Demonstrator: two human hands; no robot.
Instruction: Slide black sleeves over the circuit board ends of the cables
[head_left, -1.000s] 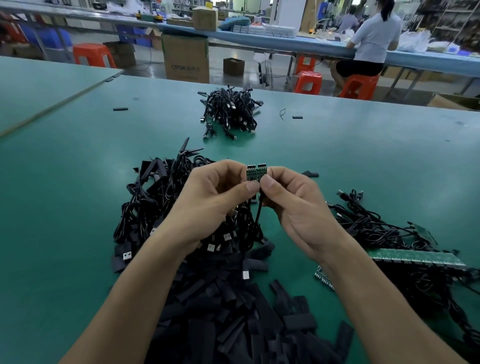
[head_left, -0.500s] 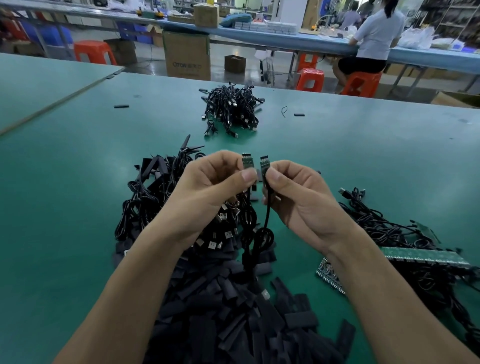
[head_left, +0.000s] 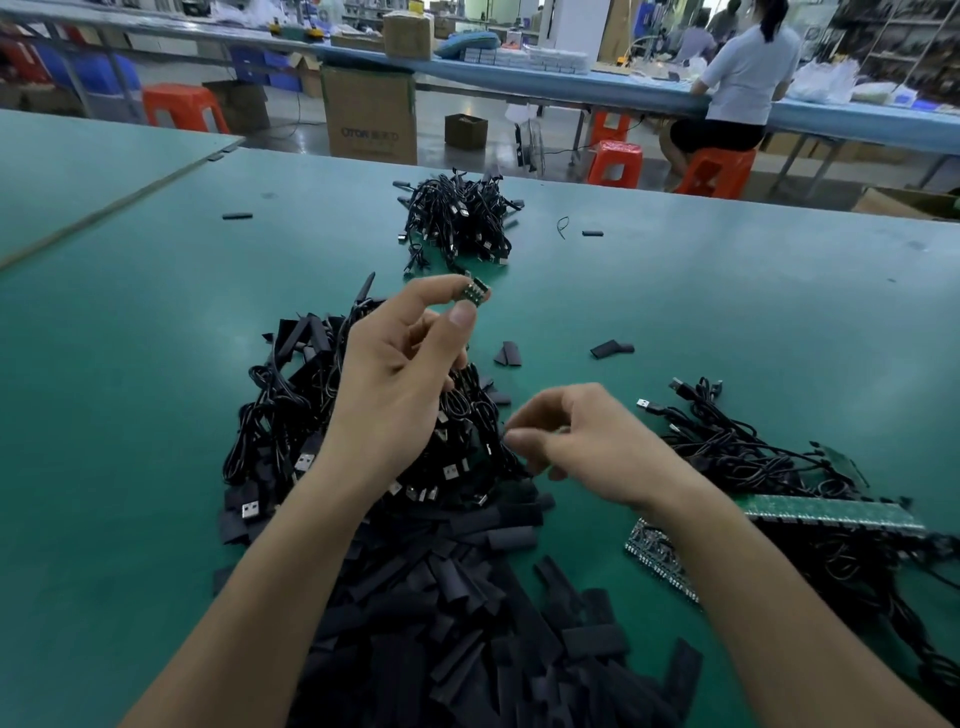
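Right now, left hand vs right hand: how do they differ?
The left hand is raised; the right hand hangs low by the cable heap. The left hand pinches green circuit boards; the right hand is blurred, its hold unclear. Both curl their fingers.

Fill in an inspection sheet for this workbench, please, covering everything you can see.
Surface: green table mat, seam at far left.
Job's things: heap of flat black sleeves nearest; small green circuit boards bare, unsleeved.
Clutter: stray black sleeve pieces beyond the heap.
Grippers: left hand pinches the circuit boards; right hand blurred, low over the heap, grip unclear.
Cables: black USB cables tangled under the left hand; second bundle farther back; third tangle right, beside green board strip.
Surroundings: seated person, orange plastic stools, brown cardboard box.
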